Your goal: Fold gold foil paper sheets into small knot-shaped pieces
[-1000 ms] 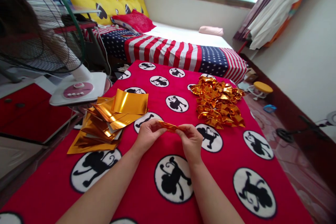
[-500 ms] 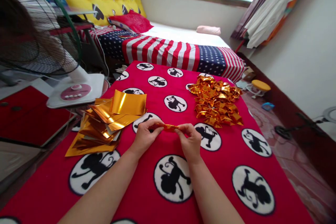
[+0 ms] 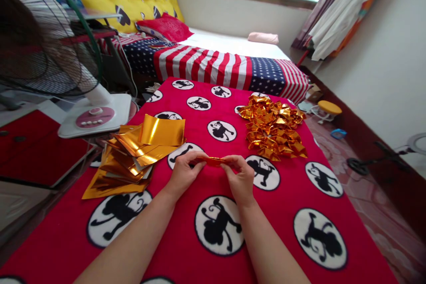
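Observation:
A narrow folded piece of gold foil paper spans the gap between my two hands, above the red cloth. My left hand pinches its left end between thumb and fingers. At the right end, my right hand grips it the same way. Left of my hands lies a loose stack of flat gold foil sheets. A heap of folded gold foil pieces rests on the cloth to the right, beyond my right hand.
An electric fan stands at the left beside the cloth-covered surface. Behind it is a bed with a striped and starred cover. A yellow stool and a wheeled stand are on the floor at the right.
The folded foil between my fingers looks slightly thinner and tilted differently. Both hands keep nearly the same place and grip.

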Motion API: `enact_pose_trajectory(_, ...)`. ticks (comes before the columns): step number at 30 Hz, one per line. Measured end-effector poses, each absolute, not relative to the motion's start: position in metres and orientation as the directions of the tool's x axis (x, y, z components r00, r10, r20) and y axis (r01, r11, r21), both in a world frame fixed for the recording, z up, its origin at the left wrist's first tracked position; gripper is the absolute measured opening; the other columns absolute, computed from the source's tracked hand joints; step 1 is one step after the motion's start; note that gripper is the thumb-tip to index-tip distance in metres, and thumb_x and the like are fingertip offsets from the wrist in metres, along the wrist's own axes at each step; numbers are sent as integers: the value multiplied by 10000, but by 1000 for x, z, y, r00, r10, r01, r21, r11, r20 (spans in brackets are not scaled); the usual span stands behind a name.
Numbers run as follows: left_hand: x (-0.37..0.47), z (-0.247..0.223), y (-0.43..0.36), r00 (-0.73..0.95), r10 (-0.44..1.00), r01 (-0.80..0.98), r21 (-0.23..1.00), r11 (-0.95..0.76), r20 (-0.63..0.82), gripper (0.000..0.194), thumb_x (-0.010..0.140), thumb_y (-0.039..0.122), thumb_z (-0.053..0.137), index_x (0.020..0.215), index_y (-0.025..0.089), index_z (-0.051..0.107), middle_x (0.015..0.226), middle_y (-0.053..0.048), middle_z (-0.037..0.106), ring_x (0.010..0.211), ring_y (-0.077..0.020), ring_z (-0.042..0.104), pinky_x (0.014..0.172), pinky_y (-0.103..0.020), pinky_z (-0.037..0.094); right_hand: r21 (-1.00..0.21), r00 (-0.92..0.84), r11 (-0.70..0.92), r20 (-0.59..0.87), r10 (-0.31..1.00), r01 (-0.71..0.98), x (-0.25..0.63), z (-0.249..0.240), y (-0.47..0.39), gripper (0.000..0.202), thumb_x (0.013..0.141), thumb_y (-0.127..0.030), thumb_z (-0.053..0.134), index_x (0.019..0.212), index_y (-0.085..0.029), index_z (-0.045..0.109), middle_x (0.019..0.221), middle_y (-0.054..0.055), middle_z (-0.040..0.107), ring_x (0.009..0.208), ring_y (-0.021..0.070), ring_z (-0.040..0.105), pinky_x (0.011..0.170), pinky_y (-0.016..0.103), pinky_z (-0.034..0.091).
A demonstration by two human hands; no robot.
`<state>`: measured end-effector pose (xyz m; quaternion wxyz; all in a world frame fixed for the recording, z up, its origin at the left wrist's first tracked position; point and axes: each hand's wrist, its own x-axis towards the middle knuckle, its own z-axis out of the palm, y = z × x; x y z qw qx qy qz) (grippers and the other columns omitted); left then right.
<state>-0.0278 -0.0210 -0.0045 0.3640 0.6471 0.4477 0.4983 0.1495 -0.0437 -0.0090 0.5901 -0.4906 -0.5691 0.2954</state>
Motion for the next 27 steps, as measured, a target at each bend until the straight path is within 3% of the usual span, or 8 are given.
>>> enact_pose_trajectory(5, -28, -5, -21, 135, 928, 257, 893, -371, 346, 165, 804, 125, 609, 915, 192, 711, 906, -42, 698, 844, -160, 664, 748, -252, 534, -889, 132, 382, 422, 897, 252, 151, -8, -43, 113, 809, -112, 623, 872, -203, 644, 871, 27, 671, 818, 172, 656, 761, 306, 549)
enact_pose_trajectory(11, -27, 1, -24, 182, 907, 367, 830, -420, 379, 173, 769, 44, 567, 758, 177, 678, 810, -30, 674, 749, -143, 633, 681, -243, 506, -818, 53, 449, 498, 865, 359, 152, -5, -43, 160, 819, -68, 566, 760, -212, 600, 912, 40, 651, 887, 181, 633, 785, 313, 518)
enact_pose_trajectory(14, -26, 4, -25, 186, 896, 407, 798, -444, 403, 91, 804, 131, 608, 791, 175, 687, 809, -40, 686, 740, -151, 634, 684, -257, 508, -817, 21, 432, 475, 880, 381, 151, -3, -45, 127, 831, -97, 583, 781, -211, 606, 918, 47, 644, 875, 181, 628, 760, 303, 514)
enact_pose_trajectory(17, -26, 4, -26, 173, 889, 426, 781, -456, 424, 128, 847, 197, 603, 766, 176, 700, 791, -46, 705, 757, -159, 647, 737, -276, 510, -812, -6, 416, 454, 891, 409, 151, 0, -46, 73, 857, -158, 595, 812, -207, 627, 896, 53, 644, 844, 180, 623, 737, 298, 508)
enact_pose_trajectory(27, -17, 4, -35, 141, 883, 492, 743, -454, 447, 129, 788, 123, 637, 683, 180, 684, 784, -43, 691, 735, -158, 641, 683, -273, 509, -782, 39, 358, 436, 899, 511, 148, 0, -49, 113, 852, -137, 577, 802, -204, 653, 834, 42, 658, 782, 174, 619, 722, 291, 494)
